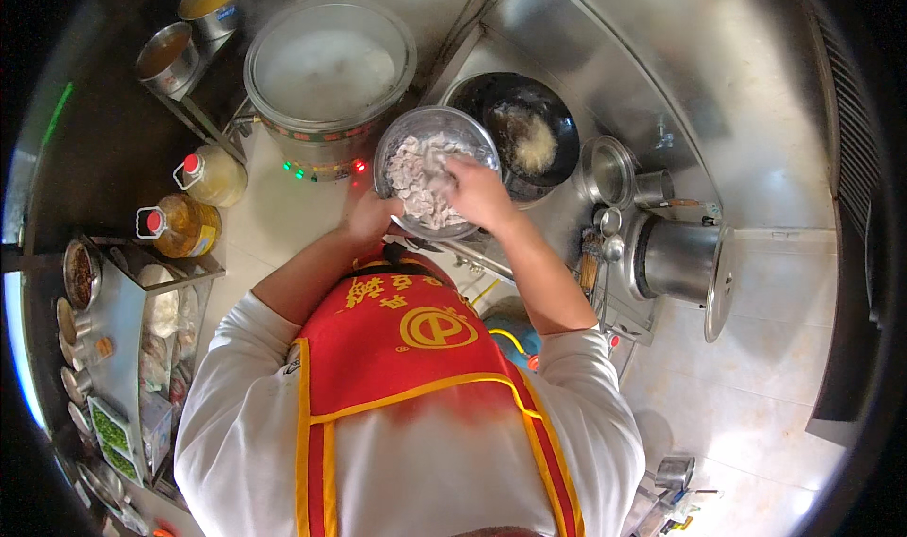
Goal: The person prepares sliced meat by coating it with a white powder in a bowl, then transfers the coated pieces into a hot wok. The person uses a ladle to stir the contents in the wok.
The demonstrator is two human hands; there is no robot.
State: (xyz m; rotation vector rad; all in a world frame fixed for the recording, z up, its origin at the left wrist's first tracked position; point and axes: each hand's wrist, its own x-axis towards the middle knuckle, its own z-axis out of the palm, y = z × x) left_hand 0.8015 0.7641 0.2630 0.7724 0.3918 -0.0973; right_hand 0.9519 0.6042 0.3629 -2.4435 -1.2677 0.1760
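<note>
A round stainless steel bowl (489, 144) sits in front of my apron, tilted a little and overlapping the near left edge of a black wok (468, 94). Pale, coated pieces that look like sliced raw meat (418, 172) fill much of it. My left hand (374, 217) grips the bowl's near left rim. Inside the bowl, my right hand (476, 191) has its fingers down among the pieces; they are blurred, and whether they hold any is hidden. A pale yellowish, frothy mass (535, 147) lies in the wok.
Left of the wok stands a large steaming pot (329, 137) with lit indicators. Two oil jugs (212, 176) stand farther left, near a steel shelf unit (117, 324) with containers. At right are a metal strainer or basin (611, 172), ladles (613, 246) and a lidded steel pot (680, 257).
</note>
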